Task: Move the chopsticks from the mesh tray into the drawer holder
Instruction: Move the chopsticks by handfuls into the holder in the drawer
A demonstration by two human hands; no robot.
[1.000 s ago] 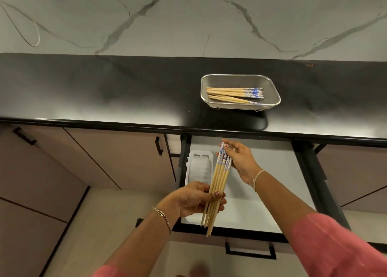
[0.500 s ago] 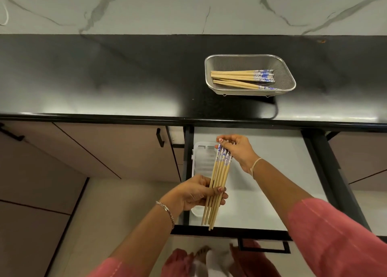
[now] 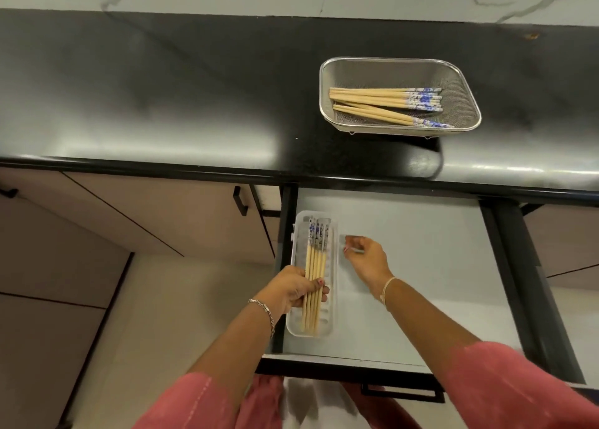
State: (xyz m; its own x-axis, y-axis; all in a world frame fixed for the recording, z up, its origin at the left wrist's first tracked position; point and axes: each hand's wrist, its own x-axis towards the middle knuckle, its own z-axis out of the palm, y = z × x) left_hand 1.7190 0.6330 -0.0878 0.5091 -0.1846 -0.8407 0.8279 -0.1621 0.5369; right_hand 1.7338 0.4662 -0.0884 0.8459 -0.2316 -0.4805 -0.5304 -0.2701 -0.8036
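Note:
A bundle of wooden chopsticks (image 3: 316, 266) with blue-and-white tops lies lengthwise in the white plastic holder (image 3: 334, 283) at the left side of the open drawer (image 3: 421, 266). My left hand (image 3: 296, 291) is closed around the bundle near its middle. My right hand (image 3: 366, 260) hovers just right of the holder with fingers loosely curled and nothing in it. Several more chopsticks (image 3: 385, 104) lie in the metal mesh tray (image 3: 460, 82) on the black countertop.
The black countertop (image 3: 162, 88) runs across the view, with a marble wall behind it. The drawer has black side rails (image 3: 525, 283) and a black front handle (image 3: 402, 393). Closed beige cabinet doors (image 3: 129, 218) with black handles stand to the left.
The bundle has gone down from above the drawer into the white holder. My right hand has let go of its top ends and moved to the right of the holder.

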